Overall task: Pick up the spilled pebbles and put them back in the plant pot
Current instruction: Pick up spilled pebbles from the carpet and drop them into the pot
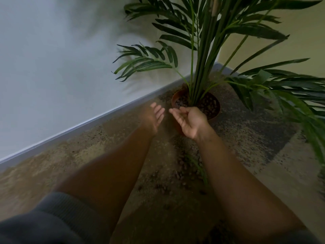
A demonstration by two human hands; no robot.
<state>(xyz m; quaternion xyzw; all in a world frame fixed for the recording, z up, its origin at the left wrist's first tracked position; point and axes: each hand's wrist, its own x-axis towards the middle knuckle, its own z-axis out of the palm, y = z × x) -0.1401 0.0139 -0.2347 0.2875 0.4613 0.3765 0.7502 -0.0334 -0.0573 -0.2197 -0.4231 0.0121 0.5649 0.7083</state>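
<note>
Hands at the rim of the plant pot

Pebbles are what we look for first, and we find them in two places. Small reddish-brown clay pebbles (177, 175) lie scattered on the speckled brown and grey carpet floor (246, 138), on the near side of the round terracotta-coloured plant pot (175, 98) and reaching toward our arms. More of the same pebbles fill the top of the pot around the stems of the tall green palm-like plant (202, 59) that rises from it.

Our right hand (189, 120) hangs at the pot's near rim, palm turned up and fingers loosely curled into a cup. We cannot tell whether any pebbles rest in that palm; a dark speck or two near the fingertips may belong to the pot behind it.

Our left hand (154, 115) is just left of the pot, apart from it and from the right hand. It is blurred, fingers stretched and relaxed, gripping nothing we can see.

The pot stands in the room's corner, close to the pale grey skirting board (88, 123) that runs away to its left under the white wall (52, 67). Fronds spread over the carpet to the pot's right.

A dark grey ribbed sleeve (52, 217) covers our left upper arm, well on the near side of the pot.
</note>
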